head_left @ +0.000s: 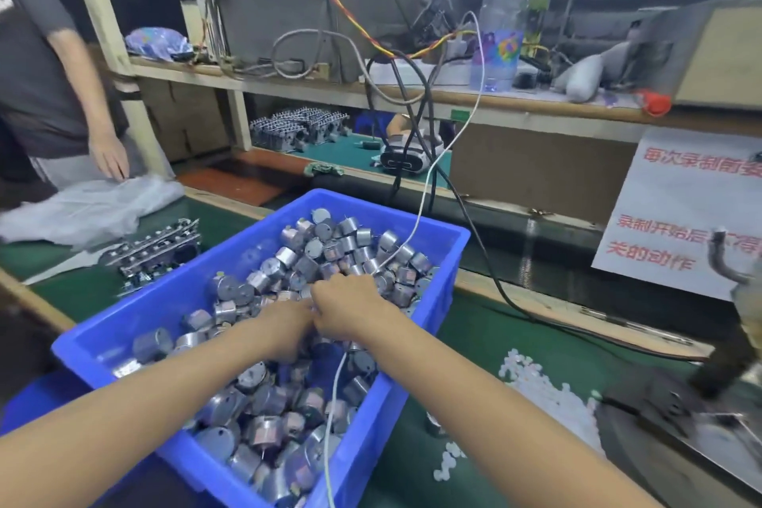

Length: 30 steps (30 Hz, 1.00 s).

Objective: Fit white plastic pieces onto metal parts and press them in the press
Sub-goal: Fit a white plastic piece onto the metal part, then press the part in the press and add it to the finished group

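Left hand (284, 326) and right hand (350, 309) dig, fingers hidden and grip untellable, among metal parts (255, 404) in the bin (371, 437); the cable (336, 384) beneath the right wrist could snag, scattering parts.

My counter (486, 346) is covered in a green mat with a pale wooden strip along its far edge. A blue bin (383, 421) sits on it straight in front of me, turned cornerwise. Just right of the bin lies a loose heap of white plastic pieces (536, 384), with a few strays nearer to me. Beyond the heap, at my far right, stands the press (659, 408) on its dark base. A black cable (515, 305) trails across the mat behind the bin. To my left, a stack of metal strips (156, 252) lies near the bin's corner, and a crumpled white sheet (82, 210) is spread further back.
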Motion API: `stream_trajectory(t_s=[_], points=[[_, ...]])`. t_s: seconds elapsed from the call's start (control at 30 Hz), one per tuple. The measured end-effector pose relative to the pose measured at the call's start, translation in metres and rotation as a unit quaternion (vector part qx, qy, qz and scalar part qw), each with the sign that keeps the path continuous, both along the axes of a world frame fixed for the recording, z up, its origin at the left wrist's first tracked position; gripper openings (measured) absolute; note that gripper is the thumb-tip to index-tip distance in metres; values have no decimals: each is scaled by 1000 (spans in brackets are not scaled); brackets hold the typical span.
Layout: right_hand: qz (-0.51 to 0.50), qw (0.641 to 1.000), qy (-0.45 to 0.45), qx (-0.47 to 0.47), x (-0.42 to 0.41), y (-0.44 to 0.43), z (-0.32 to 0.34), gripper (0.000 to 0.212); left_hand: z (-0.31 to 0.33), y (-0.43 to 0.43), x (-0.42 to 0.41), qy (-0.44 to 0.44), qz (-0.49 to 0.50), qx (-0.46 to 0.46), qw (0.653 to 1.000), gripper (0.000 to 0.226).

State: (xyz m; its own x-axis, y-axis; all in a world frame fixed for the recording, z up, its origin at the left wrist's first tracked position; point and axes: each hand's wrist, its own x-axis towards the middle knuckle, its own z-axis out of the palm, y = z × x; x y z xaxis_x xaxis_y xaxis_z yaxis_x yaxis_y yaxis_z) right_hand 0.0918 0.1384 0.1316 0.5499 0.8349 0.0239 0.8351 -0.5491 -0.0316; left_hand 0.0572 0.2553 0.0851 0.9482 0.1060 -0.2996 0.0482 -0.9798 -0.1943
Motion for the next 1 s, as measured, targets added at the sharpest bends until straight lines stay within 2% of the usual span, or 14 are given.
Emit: stream_trajectory(t_s=[0.07,0.13,0.2,0.27,0.3,0.33,0.4,0.43,0.53,0.63,0.8,0.93,1.0], points=[[0,1000,19,14,2,-5,0,10,-3,-1,1,-2,-25,32,999,34],[-6,999,32,32,1,-6,1,29,-4,1,0,-17,-26,23,999,27],[-10,998,39,48,-1,-7,2,36,-1,0,-1,-48,-3,15,999,23],[-12,998,33,61,-1,-8,2,30,7,-2,-2,-110,32,-3,993,18],[-16,997,32,71,-1,-8,2,18,13,-2,-3,-150,49,-40,987,16],[-18,996,32,84,-1,-8,3,8,18,-1,-3,-189,64,-95,975,16],[-37,993,31,109,0,-10,5,27,30,-3,-5,-256,89,-206,940,21],[-48,990,29,130,-1,-13,6,29,35,-6,-6,-291,94,-239,922,22],[-75,973,22,215,0,-26,14,27,50,-22,-10,-383,64,-282,877,16],[-97,951,37,291,6,-52,23,30,66,-44,-12,-428,-24,-308,849,18],[-144,924,125,330,17,-119,36,36,88,-105,1,-432,-140,-320,832,29],[-158,888,185,390,20,-188,24,14,83,-167,20,-357,-221,-333,844,31],[-181,871,213,403,17,-224,12,15,70,-199,26,-313,-249,-335,853,34]])
